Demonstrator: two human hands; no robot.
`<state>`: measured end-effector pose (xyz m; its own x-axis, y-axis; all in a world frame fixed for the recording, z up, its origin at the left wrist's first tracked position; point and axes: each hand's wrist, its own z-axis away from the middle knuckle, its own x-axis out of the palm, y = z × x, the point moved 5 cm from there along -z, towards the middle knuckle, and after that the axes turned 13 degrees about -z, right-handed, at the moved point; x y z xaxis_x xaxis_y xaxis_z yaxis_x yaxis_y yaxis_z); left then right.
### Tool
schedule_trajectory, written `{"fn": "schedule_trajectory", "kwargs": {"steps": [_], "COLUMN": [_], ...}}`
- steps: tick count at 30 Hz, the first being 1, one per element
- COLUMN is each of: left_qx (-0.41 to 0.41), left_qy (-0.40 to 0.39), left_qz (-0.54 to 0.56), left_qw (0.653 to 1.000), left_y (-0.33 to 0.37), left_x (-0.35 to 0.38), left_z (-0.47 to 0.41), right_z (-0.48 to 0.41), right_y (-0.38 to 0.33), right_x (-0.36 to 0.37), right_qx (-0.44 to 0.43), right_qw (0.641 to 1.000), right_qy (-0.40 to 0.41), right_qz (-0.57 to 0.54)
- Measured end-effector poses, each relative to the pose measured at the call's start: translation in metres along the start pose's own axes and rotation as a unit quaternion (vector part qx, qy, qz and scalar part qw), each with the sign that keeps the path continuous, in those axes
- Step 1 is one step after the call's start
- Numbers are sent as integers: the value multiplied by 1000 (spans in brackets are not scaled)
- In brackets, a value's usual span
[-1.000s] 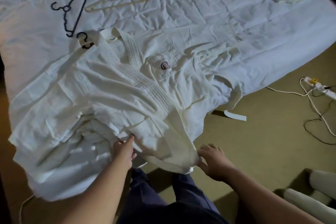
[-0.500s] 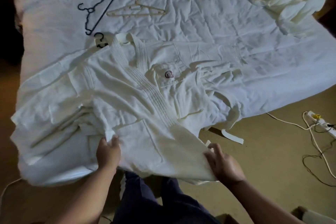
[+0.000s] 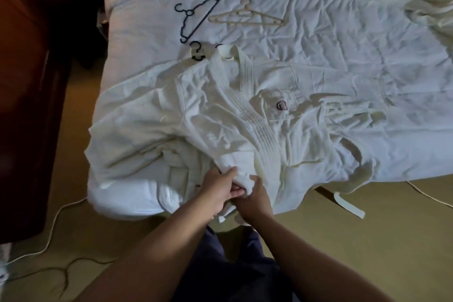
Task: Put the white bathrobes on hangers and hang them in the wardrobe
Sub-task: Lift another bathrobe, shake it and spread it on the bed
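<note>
Now that the hands have slid together along the hem, I see left hand (image 3: 218, 191) and right hand (image 3: 255, 197) both clenched on one bunched fold of the white cloth bathrobe (image 3: 220, 105). It's lying on the rumpled white bed (image 3: 318, 32), black hanger hook (image 3: 197, 52) at its collar, so I'm guessing it's getting gathered to lift.

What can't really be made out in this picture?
All in the head view:
- Hanger hook at the bathrobe collar: cloth hides the rest of the hanger.
- Left hand and right hand grip the hem; bunched cloth hides part of their fingers.
- White cloth pile, top right: cut off by the edge.
- Dark furniture, left: cut off and too dim to identify.
- Chest emblem: too small to read.
</note>
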<state>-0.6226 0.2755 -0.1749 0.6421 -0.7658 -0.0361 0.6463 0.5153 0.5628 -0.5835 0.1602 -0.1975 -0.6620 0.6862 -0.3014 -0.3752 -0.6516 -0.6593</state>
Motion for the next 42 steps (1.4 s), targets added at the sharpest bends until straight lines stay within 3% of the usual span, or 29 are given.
{"fn": "schedule_trajectory", "kwargs": {"steps": [3, 5, 8, 14, 17, 21, 23, 26, 28, 31, 37, 40, 42], "left_qx": [24, 34, 40, 90, 135, 184, 198, 229, 244, 228, 236, 223, 215], "left_qy": [-93, -38, 107, 10, 25, 56, 70, 112, 123, 135, 176, 211, 229], "left_qz": [-19, -83, -232, -311, -372, -383, -468, -633, -715, -769, -776, -739, -690], "left_qw": [995, 995, 966, 946, 918, 904, 859, 732, 643, 582, 557, 600, 653], "left_y": [9, 5, -11, -26, -19, -5, 0, 4, 0, -7, -22, -20, -18], "left_x": [-12, -43, -91, -82, -91, -142, -177, -229, -258, -290, -329, -355, -374], "left_z": [-4, -21, -53, -101, -109, -97, -91, -85, -78, -67, -31, -29, -28], "right_z": [-13, -14, -4, 33, 47, 56, 61, 65, 66, 56, 55, 70, 83], "right_y": [-14, -22, -42, -70, -75, -62, -53, -16, 20, 51, 41, 50, 56], "right_x": [-13, -33, -51, -38, -20, -1, 14, 49, 74, 90, 96, 91, 90], "right_qx": [17, 12, -25, -34, -29, -27, -44, -28, 11, 63, 63, 60, 51], "right_qw": [994, 991, 992, 979, 967, 921, 898, 874, 876, 873, 865, 871, 892], "right_qy": [108, 135, 100, 26, -1, -16, 9, 20, 2, -3, -44, -37, -27], "right_qz": [-22, 2, 69, 199, 254, 388, 438, 486, 482, 483, 497, 485, 448]}}
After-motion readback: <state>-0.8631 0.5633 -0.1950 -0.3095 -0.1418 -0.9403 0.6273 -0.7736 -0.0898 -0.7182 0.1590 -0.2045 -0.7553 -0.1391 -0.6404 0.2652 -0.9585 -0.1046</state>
